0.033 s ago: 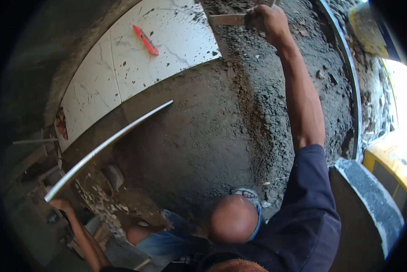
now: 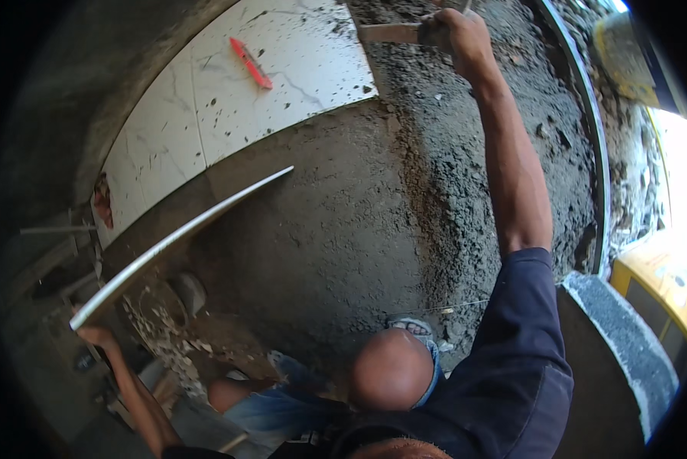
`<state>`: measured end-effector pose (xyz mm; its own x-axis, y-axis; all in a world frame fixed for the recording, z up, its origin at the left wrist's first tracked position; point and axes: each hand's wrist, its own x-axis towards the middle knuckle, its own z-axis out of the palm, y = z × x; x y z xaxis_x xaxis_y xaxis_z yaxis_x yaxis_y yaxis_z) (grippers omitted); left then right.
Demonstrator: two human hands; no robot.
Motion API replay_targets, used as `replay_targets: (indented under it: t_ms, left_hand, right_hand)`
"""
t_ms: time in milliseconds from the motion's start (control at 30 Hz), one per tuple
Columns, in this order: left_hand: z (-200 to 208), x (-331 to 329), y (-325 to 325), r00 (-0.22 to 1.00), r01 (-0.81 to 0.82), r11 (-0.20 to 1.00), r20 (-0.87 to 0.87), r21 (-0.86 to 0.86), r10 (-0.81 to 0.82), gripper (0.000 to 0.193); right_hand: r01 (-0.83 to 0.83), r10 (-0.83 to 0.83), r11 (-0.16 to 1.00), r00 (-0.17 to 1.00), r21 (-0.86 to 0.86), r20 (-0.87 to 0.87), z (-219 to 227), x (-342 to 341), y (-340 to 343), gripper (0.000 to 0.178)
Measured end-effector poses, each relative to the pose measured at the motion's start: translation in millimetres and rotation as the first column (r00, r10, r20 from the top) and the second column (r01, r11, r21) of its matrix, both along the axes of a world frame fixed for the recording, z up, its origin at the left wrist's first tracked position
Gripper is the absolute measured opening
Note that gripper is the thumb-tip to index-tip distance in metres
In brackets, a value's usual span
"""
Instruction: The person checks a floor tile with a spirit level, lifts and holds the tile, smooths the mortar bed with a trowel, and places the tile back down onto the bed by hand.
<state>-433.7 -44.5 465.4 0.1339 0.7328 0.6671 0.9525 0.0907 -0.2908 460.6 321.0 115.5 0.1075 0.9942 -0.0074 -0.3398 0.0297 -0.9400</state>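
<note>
My left hand point(image 2: 95, 335) is closed round the near end of a thin white-edged panel point(image 2: 183, 232). This panel is seen almost edge-on, tilted over the grey mortar bed point(image 2: 320, 229), with its far end close to the laid tiles. Up at the top, my right hand point(image 2: 462, 38) is wrapped round a mortar-smeared tool with a flat brownish bar point(image 2: 389, 33). The bar reaches left to the tile edge; the tool's exact kind is unclear. White marbled tiles point(image 2: 160, 153) lie at the upper left, spattered with mortar, with a narrow red tool point(image 2: 250, 63) on top.
Rough mortar point(image 2: 473, 191) spreads under my right arm, bordered by a straight metal-like rail point(image 2: 592, 130). Yellow containers point(image 2: 657, 283) and a curved grey slab point(image 2: 626, 321) stand at the right. Rubble point(image 2: 164, 321) lies near my left forearm. A thin string point(image 2: 466, 305) crosses near my foot.
The whole view has shifted slightly. The panel's near end is a little higher in the picture and its edge looks broader; both hands keep their grip.
</note>
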Motion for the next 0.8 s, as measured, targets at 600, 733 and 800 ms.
replay_targets:
  t_ms: [600,733,800]
  left_hand:
    - [-65,190,36,0.991,-0.108,0.994,0.081,0.006,0.107,0.031]
    - [-73,148,32,0.959,-0.098,0.995,0.264,-0.018,0.099,0.027]
    - [-87,89,51,0.950,-0.031,0.985,-0.302,0.170,0.082,0.028]
  right_hand:
    - [-0.328,-0.006,0.942,-0.244,-0.076,0.970,-43,3,-243,0.068]
    - [-0.401,0.022,0.907,-0.261,-0.130,0.965,-52,-43,-266,0.069]
    - [-0.396,-0.126,0.917,-0.202,0.036,0.971,-83,-28,-256,0.063]
